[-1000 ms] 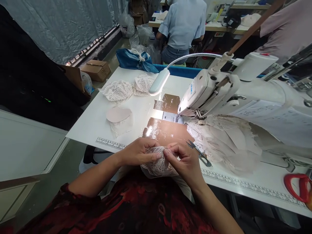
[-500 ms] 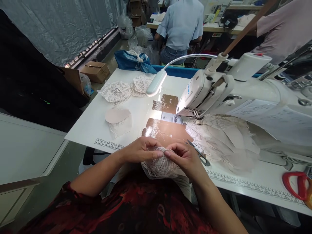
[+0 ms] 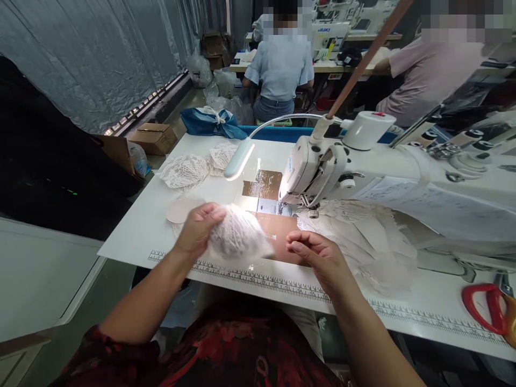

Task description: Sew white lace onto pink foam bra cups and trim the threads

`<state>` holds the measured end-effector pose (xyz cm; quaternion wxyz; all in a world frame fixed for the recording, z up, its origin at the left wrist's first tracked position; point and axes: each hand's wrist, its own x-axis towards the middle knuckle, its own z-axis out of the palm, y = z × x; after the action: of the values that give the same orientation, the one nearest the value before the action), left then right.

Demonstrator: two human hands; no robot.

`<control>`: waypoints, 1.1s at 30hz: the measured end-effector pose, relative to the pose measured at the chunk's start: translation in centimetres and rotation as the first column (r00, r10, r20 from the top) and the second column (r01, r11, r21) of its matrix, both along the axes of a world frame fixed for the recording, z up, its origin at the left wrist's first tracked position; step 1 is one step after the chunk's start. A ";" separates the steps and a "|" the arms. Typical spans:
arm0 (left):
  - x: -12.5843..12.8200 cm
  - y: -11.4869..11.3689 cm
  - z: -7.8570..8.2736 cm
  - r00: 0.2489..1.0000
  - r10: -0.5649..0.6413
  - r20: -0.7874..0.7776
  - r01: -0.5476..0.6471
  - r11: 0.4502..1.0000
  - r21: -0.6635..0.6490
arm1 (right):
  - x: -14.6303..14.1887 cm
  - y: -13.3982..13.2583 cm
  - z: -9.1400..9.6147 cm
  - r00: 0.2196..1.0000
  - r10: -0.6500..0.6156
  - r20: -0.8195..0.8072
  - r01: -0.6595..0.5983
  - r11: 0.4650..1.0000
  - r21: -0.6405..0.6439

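My left hand is closed on a white lace piece and holds it up, bunched and blurred, over the front of the white table. My right hand hovers just to the right of the lace, apart from it, with its fingers loosely stretched toward it and nothing in them. Both hands are in front of the sewing machine, under its lit gooseneck lamp.
A heap of lace and beige pieces lies right of the needle. More lace and a beige pad sit at the back left. Red-handled scissors lie far right. Two seated people work behind, with a blue bag and a cardboard box.
My right hand has let go of the lace. My left hand has lifted the lace up and to the left, away from my lap. The view has tilted upward.
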<state>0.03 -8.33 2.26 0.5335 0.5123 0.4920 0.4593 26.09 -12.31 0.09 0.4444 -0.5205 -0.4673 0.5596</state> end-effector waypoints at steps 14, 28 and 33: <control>12.4 2.2 -4.1 0.146 0.026 -0.989 0.672 0.731 0.118 | 0.8 4.1 -0.3 0.622 0.036 0.783 -0.329 0.919 0.219; 8.1 5.3 -4.6 0.481 -0.077 -0.873 0.703 0.630 0.331 | -0.8 3.7 -2.2 0.129 -0.111 0.985 -0.398 0.904 0.154; 8.0 7.3 -4.6 0.458 -0.067 -0.886 0.757 0.552 0.350 | -1.3 4.5 -2.1 0.113 -0.092 0.989 -0.330 0.936 0.125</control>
<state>7.99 -1.06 -2.38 0.1126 0.9341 0.2943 0.1681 24.76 -7.85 -1.96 0.0526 -0.6402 -0.7660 0.0255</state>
